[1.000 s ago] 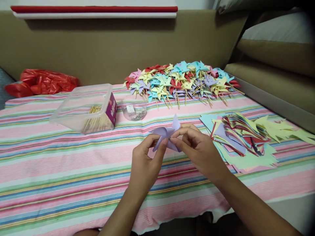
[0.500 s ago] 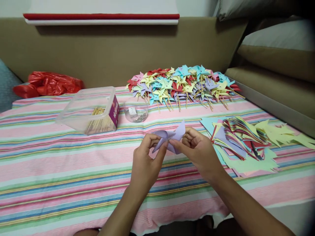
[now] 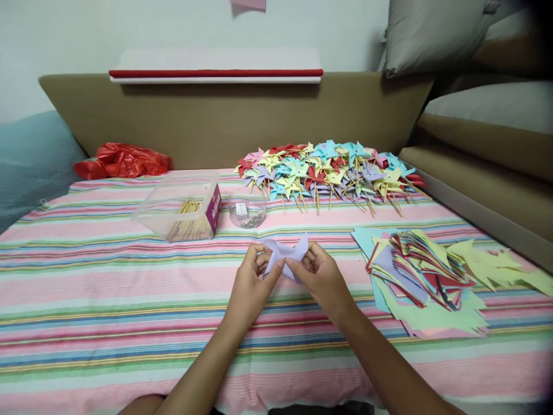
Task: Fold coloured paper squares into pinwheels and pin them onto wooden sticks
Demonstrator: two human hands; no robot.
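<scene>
Between my hands is a purple paper pinwheel (image 3: 286, 249), its blades folded in toward the middle. My left hand (image 3: 254, 276) pinches its left side, with the thumb pressed near the centre. On the other side my right hand (image 3: 322, 276) grips it, thumb tip also at the centre. The fingers behind the paper are partly hidden. No stick shows on this pinwheel. Beyond my hands stand a clear round tub (image 3: 247, 213) with small metal pieces and a clear plastic box (image 3: 149, 210) holding thin wooden sticks.
A heap of finished pinwheels (image 3: 324, 173) on sticks lies at the back. To the right are stacked cut paper sheets (image 3: 432, 271) with dark-handled scissors (image 3: 444, 294) on them. A red plastic bag (image 3: 129, 160) sits back left; cushions (image 3: 484, 132) line the right edge of the striped cloth (image 3: 129, 300).
The camera view has tilted up and shifted left. My hands stay on the purple pinwheel, and its blades are now drawn closer to the centre under both thumbs.
</scene>
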